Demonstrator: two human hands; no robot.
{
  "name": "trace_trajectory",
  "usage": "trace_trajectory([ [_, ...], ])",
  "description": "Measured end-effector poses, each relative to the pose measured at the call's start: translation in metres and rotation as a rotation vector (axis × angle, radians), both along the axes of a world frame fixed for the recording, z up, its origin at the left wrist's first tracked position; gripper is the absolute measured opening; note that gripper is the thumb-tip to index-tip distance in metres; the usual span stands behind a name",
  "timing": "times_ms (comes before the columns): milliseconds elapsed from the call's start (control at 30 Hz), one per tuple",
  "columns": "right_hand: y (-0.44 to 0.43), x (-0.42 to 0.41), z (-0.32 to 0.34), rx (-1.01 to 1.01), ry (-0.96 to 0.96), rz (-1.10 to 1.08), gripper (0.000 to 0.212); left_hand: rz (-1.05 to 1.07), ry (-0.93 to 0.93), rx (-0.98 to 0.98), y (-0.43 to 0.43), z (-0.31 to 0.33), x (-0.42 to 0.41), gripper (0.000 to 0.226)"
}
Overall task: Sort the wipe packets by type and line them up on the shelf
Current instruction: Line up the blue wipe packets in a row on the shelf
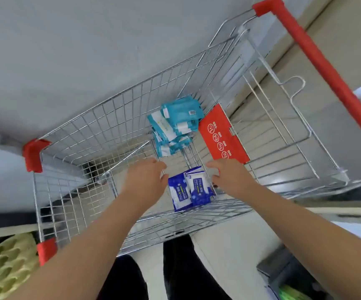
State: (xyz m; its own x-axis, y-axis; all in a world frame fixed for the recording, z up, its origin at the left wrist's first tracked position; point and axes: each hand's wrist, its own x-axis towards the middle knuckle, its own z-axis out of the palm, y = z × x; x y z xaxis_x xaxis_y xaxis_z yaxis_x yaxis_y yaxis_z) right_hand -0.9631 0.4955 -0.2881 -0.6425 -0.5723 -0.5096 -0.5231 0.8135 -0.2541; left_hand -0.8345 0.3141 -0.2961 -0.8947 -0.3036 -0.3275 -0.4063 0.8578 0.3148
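Note:
A wire shopping cart fills the head view. In its far part lies a heap of several teal-and-white wipe packets. Nearer me stands a small bunch of dark blue-and-white wipe packets. My left hand reaches into the cart just left of the blue packets, fingers loosely curled and holding nothing. My right hand is just right of them, fingers bent down at the packets' right edge; contact is hard to tell. No shelf is in view.
The cart has a red handle bar at the upper right, red corner caps and a red child-seat flap. A grey wall lies beyond. Yellow-green foam sits at the lower left; my dark-trousered legs stand below.

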Motion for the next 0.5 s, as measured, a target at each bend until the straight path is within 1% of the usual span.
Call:
trace_trajectory([
  [100, 0.0, -0.037, -0.057, 0.017, -0.092, 0.082, 0.043, 0.093, -0.067, 0.074, 0.006, -0.042, -0.022, 0.035],
  [200, -0.001, -0.059, -0.113, 0.038, -0.182, 0.11, 0.047, 0.165, -0.129, 0.158, 0.01, -0.094, -0.037, 0.034],
  [300, -0.002, -0.073, -0.165, 0.079, -0.233, 0.129, 0.055, 0.269, -0.192, 0.27, 0.013, -0.151, -0.047, 0.034],
  [400, -0.002, -0.081, -0.214, 0.11, -0.234, 0.123, 0.058, 0.375, -0.258, 0.399, 0.02, -0.205, -0.055, 0.043],
  [500, 0.001, -0.082, -0.253, 0.155, -0.251, 0.152, 0.058, 0.39, -0.329, 0.466, 0.026, -0.254, -0.062, 0.054],
])
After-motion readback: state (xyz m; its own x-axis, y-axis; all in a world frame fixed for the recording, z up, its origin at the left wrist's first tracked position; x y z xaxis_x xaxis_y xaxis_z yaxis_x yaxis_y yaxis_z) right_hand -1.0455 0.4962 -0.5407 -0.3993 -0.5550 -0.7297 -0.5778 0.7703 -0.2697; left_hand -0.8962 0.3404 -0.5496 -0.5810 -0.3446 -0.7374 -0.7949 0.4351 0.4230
